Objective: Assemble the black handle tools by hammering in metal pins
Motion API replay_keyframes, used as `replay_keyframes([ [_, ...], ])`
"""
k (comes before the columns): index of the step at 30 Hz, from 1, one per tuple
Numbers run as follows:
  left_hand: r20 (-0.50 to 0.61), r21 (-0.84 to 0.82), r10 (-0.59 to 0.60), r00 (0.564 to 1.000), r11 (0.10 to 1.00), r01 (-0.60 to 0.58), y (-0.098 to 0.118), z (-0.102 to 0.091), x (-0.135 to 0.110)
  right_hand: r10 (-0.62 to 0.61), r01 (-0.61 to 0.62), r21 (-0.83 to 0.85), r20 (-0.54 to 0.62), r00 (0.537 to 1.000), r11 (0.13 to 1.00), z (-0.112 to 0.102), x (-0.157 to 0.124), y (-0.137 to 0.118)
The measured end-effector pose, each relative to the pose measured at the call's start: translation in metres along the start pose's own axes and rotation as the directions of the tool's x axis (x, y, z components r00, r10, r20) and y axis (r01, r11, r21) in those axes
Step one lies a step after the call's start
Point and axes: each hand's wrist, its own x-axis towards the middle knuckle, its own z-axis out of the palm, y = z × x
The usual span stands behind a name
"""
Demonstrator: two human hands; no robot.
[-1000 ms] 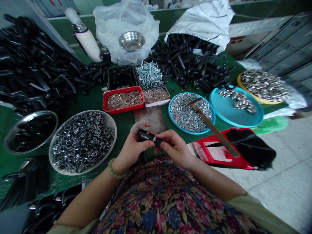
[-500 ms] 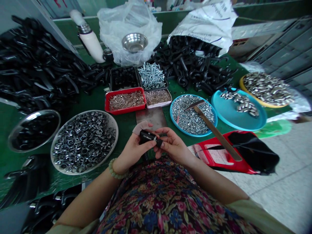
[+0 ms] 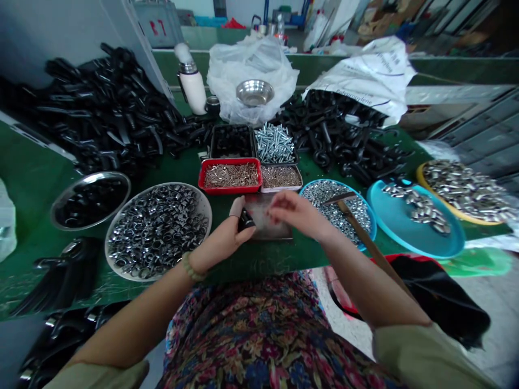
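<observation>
Under the left hand [image 3: 221, 240] and right hand [image 3: 294, 210] runs a green desk [image 3: 259, 265]. Left of the left hand sits a steel tray [image 3: 121, 254] of metal rings [image 3: 158, 229], a steel bowl [image 3: 90, 201] of black parts [image 3: 91, 202] beyond it. Ahead lies a red tray [image 3: 229, 187] of nails [image 3: 231, 175]. Right of the right hand are a blue plate [image 3: 357, 216] of hex nuts [image 3: 336, 208] and a teal plate [image 3: 405, 237] of metal sleeves [image 3: 417, 208].

Left hand [image 3: 227, 232] pinching a small black part [image 3: 245, 220] at the left edge of a flat steel plate [image 3: 270, 216] (a beaded bracelet [image 3: 191, 267] on that wrist); right hand [image 3: 294, 210] open, just above the plate. Left of the plate, a round tray of steel rings [image 3: 158, 232]; right of it, a blue tray of hex nuts [image 3: 336, 208]; behind it, a red tray of thin metal pins [image 3: 230, 175].
</observation>
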Motion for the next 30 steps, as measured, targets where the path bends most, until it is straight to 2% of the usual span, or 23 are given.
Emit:
replay_keyframes([
  [1, 0.047, 0.14, 0.051, 0.998, 0.989, -0.057, -0.003, 0.0, 0.008, -0.09, 0.064, -0.262, -0.087, 0.992, 0.963, -0.008, 0.027, 0.001],
  [2, 0.114, 0.28, 0.098, 0.989, 0.952, -0.127, -0.005, 0.003, 0.017, -0.173, 0.114, -0.506, -0.07, 0.983, 0.855, -0.013, 0.055, 0.002],
  [3, 0.179, 0.409, 0.133, 0.975, 0.891, -0.197, -0.007, 0.009, 0.026, -0.206, 0.159, -0.688, 0.014, 0.978, 0.708, -0.016, 0.083, 0.004],
  [4, 0.235, 0.514, 0.157, 0.959, 0.818, -0.259, -0.01, 0.016, 0.034, -0.172, 0.19, -0.81, 0.112, 0.979, 0.554, -0.015, 0.108, 0.007],
  [5, 0.267, 0.594, 0.174, 0.948, 0.745, -0.304, -0.013, 0.023, 0.041, -0.125, 0.221, -0.867, 0.184, 0.975, 0.447, -0.013, 0.129, 0.01],
  [6, 0.278, 0.647, 0.191, 0.941, 0.687, -0.331, -0.016, 0.029, 0.045, -0.089, 0.244, -0.89, 0.227, 0.97, 0.386, -0.009, 0.145, 0.014],
  [8, 0.265, 0.693, 0.237, 0.935, 0.627, -0.355, -0.022, 0.038, 0.047, -0.057, 0.268, -0.899, 0.266, 0.962, 0.346, -0.003, 0.162, 0.021],
  [11, 0.179, 0.703, 0.296, 0.938, 0.629, -0.333, -0.028, 0.04, 0.035, -0.068, 0.284, -0.896, 0.278, 0.958, 0.342, -0.001, 0.164, 0.029],
  [15, 0.038, 0.678, 0.271, 0.962, 0.7, -0.224, -0.03, 0.037, 0.019, -0.09, 0.262, -0.888, 0.247, 0.965, 0.377, -0.008, 0.157, 0.031],
  [17, -0.009, 0.633, 0.255, 0.967, 0.75, -0.192, -0.032, 0.037, 0.019, -0.134, 0.253, -0.857, 0.216, 0.967, 0.449, -0.012, 0.153, 0.03],
  [19, -0.048, 0.577, 0.237, 0.97, 0.799, -0.167, -0.034, 0.039, 0.022, -0.19, 0.242, -0.787, 0.161, 0.968, 0.567, -0.016, 0.143, 0.028],
  [21, -0.078, 0.531, 0.211, 0.974, 0.836, -0.138, -0.036, 0.041, 0.025, -0.211, 0.207, -0.673, 0.076, 0.974, 0.71, -0.02, 0.121, 0.027],
  [24, -0.092, 0.494, 0.183, 0.979, 0.862, -0.115, -0.037, 0.042, 0.028, -0.131, 0.107, -0.462, -0.02, 0.991, 0.88, -0.023, 0.073, 0.033],
  [27, -0.105, 0.48, 0.161, 0.981, 0.872, -0.092, -0.038, 0.043, 0.028, -0.008, -0.021, -0.4, -0.07, 0.997, 0.916, -0.019, 0.027, 0.049],
  [30, -0.122, 0.485, 0.143, 0.982, 0.872, -0.067, -0.039, 0.045, 0.029, 0.029, -0.083, -0.445, -0.128, 0.991, 0.892, -0.011, 0.005, 0.065],
])
